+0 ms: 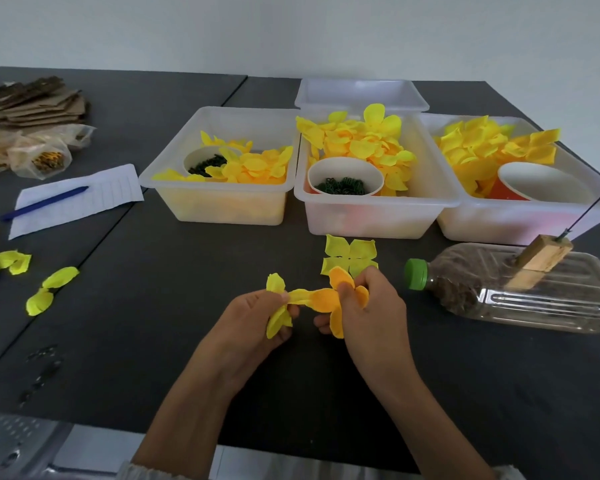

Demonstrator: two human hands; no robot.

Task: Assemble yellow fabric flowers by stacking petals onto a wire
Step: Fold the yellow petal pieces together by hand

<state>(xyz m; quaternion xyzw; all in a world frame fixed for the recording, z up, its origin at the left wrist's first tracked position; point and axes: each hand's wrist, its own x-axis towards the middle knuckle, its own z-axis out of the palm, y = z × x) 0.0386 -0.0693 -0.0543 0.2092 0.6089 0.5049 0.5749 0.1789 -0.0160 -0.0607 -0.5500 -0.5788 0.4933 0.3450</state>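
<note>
Separating petals above the near table.
Left hand (257,317) pinching yellow petal (277,308), right hand (368,306) gripping orange petal (336,299); next, probably threading onto wire (593,202), far right.

Orange-yellow petal piece (329,299) is sitting between both hands, its lobes splayed, one lobe stretching toward 9 o'clock. Pale yellow petal piece (277,306) is crumpling in the left hand (253,317). Four-lobed lime-yellow petal piece (349,255) is lying flat on the surface at 12 o'clock of the right hand (371,306). Thin dark wire (593,206) is rising tilted from a wooden block (539,259) at 2 o'clock.
</note>
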